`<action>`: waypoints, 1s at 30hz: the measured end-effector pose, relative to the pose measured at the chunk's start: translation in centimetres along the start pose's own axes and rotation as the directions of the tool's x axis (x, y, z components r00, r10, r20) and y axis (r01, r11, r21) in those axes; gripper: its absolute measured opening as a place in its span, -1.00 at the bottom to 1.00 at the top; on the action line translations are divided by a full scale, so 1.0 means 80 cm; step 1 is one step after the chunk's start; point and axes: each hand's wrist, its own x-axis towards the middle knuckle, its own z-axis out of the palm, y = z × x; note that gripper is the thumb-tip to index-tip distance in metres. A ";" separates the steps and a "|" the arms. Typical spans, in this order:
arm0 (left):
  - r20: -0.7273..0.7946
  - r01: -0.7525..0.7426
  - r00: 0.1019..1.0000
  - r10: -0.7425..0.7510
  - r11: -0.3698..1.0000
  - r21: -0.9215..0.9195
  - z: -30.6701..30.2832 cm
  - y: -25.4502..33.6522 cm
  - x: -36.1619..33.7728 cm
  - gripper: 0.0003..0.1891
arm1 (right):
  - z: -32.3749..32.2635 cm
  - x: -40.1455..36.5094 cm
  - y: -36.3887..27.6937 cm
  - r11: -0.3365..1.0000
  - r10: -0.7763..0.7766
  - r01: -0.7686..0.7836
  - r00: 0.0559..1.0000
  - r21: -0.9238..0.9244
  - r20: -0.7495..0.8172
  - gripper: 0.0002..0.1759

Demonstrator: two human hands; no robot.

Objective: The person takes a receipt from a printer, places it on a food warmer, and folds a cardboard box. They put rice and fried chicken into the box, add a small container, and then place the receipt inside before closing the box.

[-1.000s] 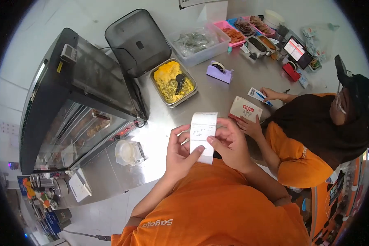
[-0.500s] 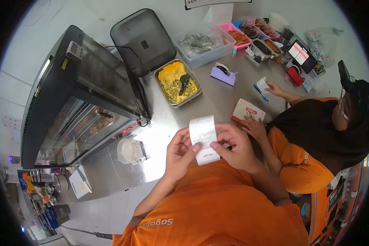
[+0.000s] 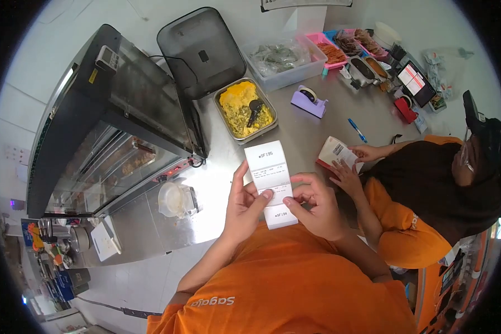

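Observation:
A long white printed receipt (image 3: 268,167) stands upright in front of my orange shirt, its lower end near my waist. My left hand (image 3: 244,207) pinches its left side between thumb and fingers. From the right, my right hand (image 3: 315,207) grips the same strip, thumb on the printed face. Black print shows on its upper and lower parts; my thumbs cover some of the middle. Beyond the paper is a metal tray (image 3: 226,129) of yellow and greenish food with a black scoop (image 3: 254,113) in it.
A co-worker at right has both hands on a white and red box (image 3: 335,151). A blue pen (image 3: 357,131), purple tape dispenser (image 3: 309,103) and clear plastic bin (image 3: 286,78) sit on the steel counter. A glass display warmer (image 3: 128,111) and a plastic container (image 3: 174,199) stand left.
The receipt's upper part has unfolded, showing more print. The co-worker's far hand has moved from a small paper beside the pen to the box, which is now tilted.

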 end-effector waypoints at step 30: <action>-0.178 0.463 0.866 -0.467 0.884 -0.066 -0.018 -0.056 -0.008 -0.73 | 0.007 -0.010 0.031 0.583 -0.423 0.460 0.875 -0.670 0.233 -0.80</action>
